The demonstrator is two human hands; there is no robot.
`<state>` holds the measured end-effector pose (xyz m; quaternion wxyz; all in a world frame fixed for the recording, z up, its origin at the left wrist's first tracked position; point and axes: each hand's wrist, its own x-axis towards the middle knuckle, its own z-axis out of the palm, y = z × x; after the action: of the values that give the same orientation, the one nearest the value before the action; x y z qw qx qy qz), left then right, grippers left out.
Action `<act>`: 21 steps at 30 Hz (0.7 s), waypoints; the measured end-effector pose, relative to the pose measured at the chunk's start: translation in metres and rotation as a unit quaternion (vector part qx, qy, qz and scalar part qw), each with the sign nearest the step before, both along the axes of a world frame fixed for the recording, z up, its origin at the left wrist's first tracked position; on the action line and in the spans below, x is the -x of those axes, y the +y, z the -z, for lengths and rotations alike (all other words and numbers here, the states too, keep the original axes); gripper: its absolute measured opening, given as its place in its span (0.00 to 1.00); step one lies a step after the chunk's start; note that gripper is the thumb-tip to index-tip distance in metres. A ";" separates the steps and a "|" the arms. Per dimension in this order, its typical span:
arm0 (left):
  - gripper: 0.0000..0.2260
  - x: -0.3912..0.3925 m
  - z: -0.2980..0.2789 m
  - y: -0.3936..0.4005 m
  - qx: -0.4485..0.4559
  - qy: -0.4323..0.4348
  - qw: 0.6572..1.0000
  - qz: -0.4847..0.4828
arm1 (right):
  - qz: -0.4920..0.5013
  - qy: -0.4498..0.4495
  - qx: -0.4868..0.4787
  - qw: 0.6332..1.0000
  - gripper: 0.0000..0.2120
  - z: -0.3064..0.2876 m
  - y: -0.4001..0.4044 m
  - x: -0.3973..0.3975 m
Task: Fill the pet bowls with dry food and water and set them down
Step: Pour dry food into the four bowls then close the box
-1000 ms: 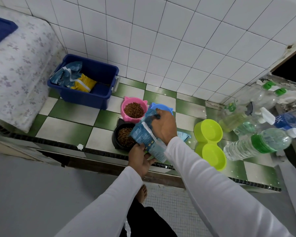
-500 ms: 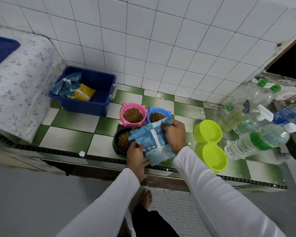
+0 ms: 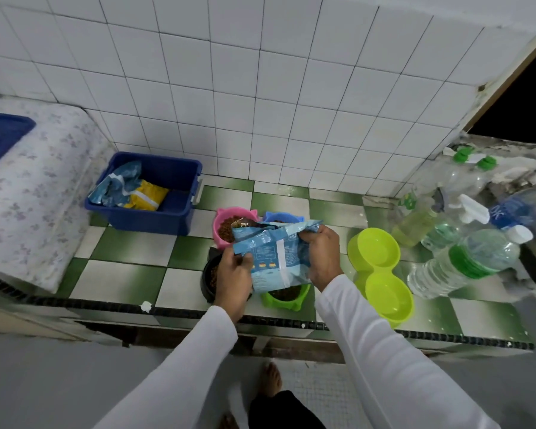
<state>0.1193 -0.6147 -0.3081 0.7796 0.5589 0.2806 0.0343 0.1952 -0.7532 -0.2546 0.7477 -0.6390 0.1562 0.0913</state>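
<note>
A pink bowl (image 3: pixel 229 226) sits on the green and white tiled bench (image 3: pixel 121 252), and it has brown dry food in it. Just beside it on the right is a blue bowl (image 3: pixel 280 217), mostly hidden behind the bag, so I cannot tell what is in it. Nearer to the person is a black bowl (image 3: pixel 209 278) with brown food showing at its edge. A green bowl (image 3: pixel 287 297) sits under the bag, with dark food inside. To the right is a lime double bowl (image 3: pixel 381 270), and both of its cups look bare.

Against the wall, a blue tub (image 3: pixel 155 193) holds a blue packet and a yellow packet. Water bottles (image 3: pixel 464 261) with green wraps lie on the right (one spray bottle (image 3: pixel 421 219) has yellow liquid in it).

The food bag (image 3: pixel 273 255) is light blue and crinkly, with small print and a white strip down it. It is up in the air over the black and green bowls. The left hand (image 3: pixel 234 274) pinches its lower left edge. The right hand (image 3: pixel 321 255) is curled tight round its top right corner. Both grips are clamped on the bag.
</note>
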 end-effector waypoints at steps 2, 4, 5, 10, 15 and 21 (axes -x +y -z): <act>0.13 -0.007 -0.007 0.001 -0.026 -0.012 1.000 0.012 | -0.003 -0.006 -0.017 1.000 0.16 -0.005 0.000 -0.008; 0.12 -0.015 -0.012 0.001 -0.049 -0.025 0.998 0.016 | 0.009 -0.008 -0.019 1.000 0.12 -0.008 0.002 -0.019; 0.12 -0.019 -0.014 0.001 -0.054 -0.032 0.998 0.016 | 0.015 -0.012 -0.018 1.000 0.11 -0.010 0.003 -0.024; 0.16 -0.046 -0.035 0.002 -0.061 -0.077 0.995 0.018 | 0.032 -0.019 -0.050 0.998 0.09 -0.025 0.006 -0.053; 0.10 -0.079 -0.046 0.016 -0.093 -0.100 0.990 0.035 | 0.044 -0.018 -0.111 0.993 0.10 -0.035 0.004 -0.082; 0.07 -0.110 -0.065 0.027 -0.133 -0.137 0.978 0.079 | 0.042 -0.020 -0.140 0.989 0.10 -0.040 0.004 -0.111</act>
<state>0.2296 -0.5873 -0.2434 0.7294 0.6681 0.1191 0.0859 0.3066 -0.7495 -0.2149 0.8357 -0.5230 0.1532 0.0682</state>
